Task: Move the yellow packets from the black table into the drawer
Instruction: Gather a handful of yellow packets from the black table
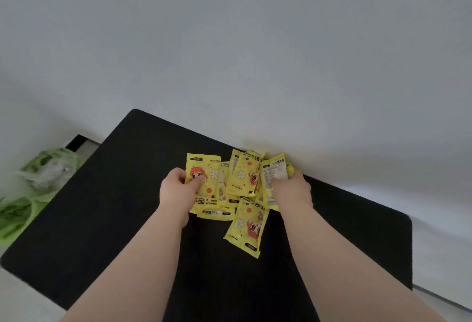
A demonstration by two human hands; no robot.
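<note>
Two hands | left hand (176, 190) pinches yellow packets (241, 178) | right hand (293, 190) seemingly grips some, fingers hidden

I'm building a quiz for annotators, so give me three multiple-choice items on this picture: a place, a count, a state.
1. Where is the green bag?
A. on the black table
B. off the table, past its left edge
C. in a hand
2. How many hands grip yellow packets?
A. none
B. one
C. two
3. How do the packets lie?
A. upright row
B. loose overlapping pile
C. apart, none touching
Answers: 1 B, it lies beyond the table's left edge; 2 C, the left hand and the right hand each hold packets; 3 B, they overlap one another on the table.
</note>
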